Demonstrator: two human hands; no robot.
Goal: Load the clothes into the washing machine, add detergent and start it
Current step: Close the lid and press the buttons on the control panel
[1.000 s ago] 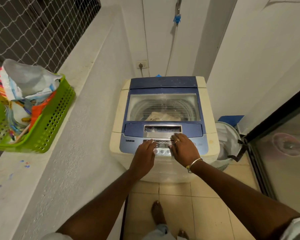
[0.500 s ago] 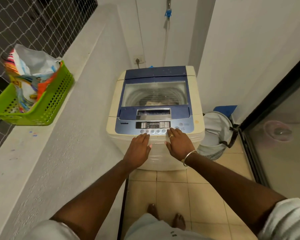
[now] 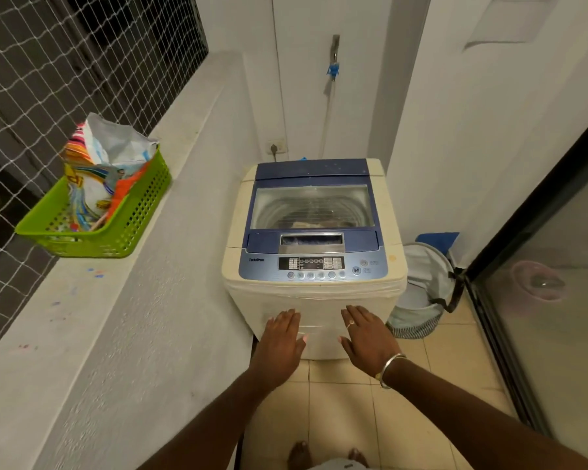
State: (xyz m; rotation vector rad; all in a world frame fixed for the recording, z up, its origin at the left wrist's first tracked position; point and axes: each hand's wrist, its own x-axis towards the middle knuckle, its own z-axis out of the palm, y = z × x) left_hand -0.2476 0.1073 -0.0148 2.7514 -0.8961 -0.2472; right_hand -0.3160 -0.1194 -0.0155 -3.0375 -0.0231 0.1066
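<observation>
Closed washing machine [image 3: 314,296] holds clothes [image 3: 311,224]; basket [image 3: 140,212] left of it holds a bag [image 3: 116,147]; your left hand [image 3: 282,340] and right hand [image 3: 367,337], fingers straight, empty.

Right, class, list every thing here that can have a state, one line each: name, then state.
Washing machine lid, closed; clothes visible through it.
Left hand, open, holding nothing.
Right hand, open, holding nothing.
Detergent bag, open at the top, standing in the green basket.
Laundry hamper, upright, looks empty.
Wall plug, plugged in.
</observation>
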